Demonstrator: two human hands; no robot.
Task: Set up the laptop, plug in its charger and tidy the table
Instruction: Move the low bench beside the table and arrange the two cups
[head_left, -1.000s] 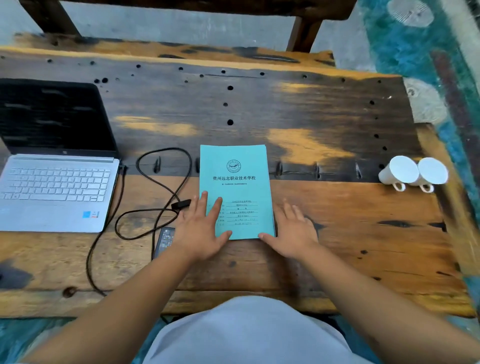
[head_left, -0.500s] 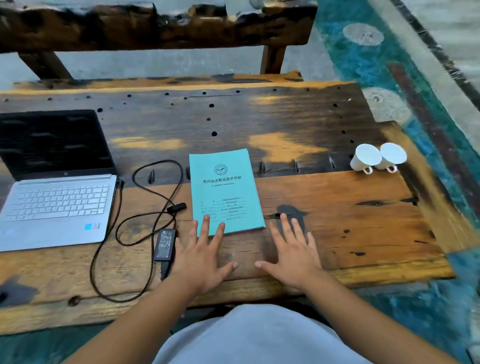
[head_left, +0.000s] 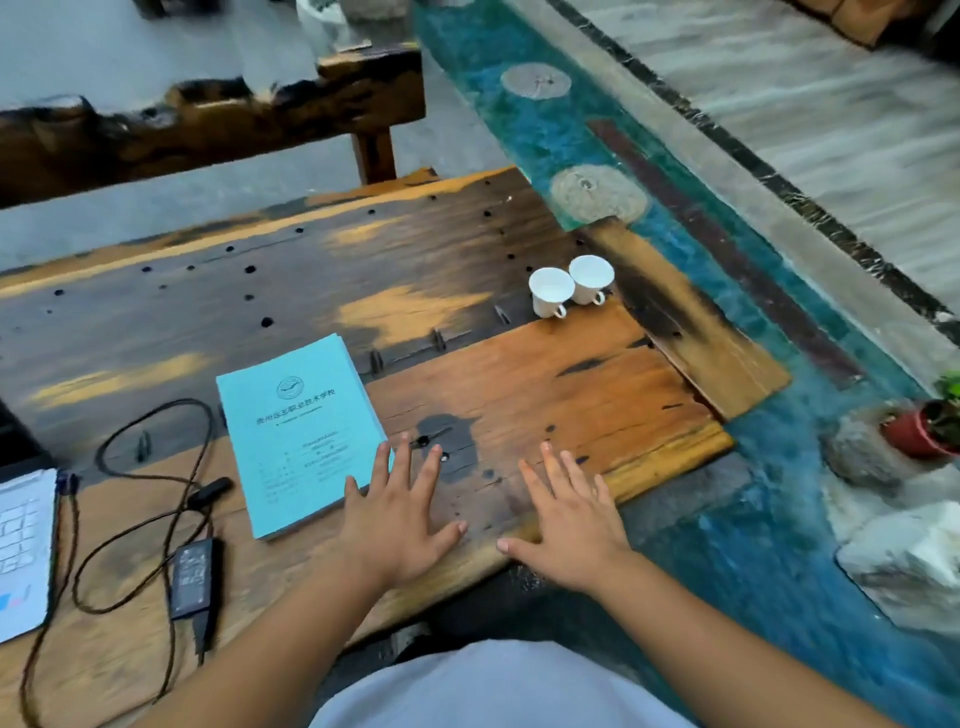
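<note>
A turquoise booklet (head_left: 301, 434) lies flat on the wooden table (head_left: 545, 395). My left hand (head_left: 397, 512) hovers open, fingers spread, at the booklet's lower right corner. My right hand (head_left: 569, 514) is open too, palm down over the table's near edge, holding nothing. The open laptop (head_left: 23, 551) shows only its keyboard corner at the far left edge. Its black charger brick (head_left: 193, 578) and looped cable (head_left: 156, 467) lie between laptop and booklet; the cable runs to the laptop's side.
Two white cups (head_left: 571, 288) stand together at the table's far right. A wooden bench (head_left: 208, 124) stands beyond the table. To the right, a blue floor strip, rocks (head_left: 883, 467) and a red potted plant (head_left: 924, 428).
The view has swung right, pushing the laptop almost out of frame. Both hands have come off the booklet and shifted right along the table's near edge.
</note>
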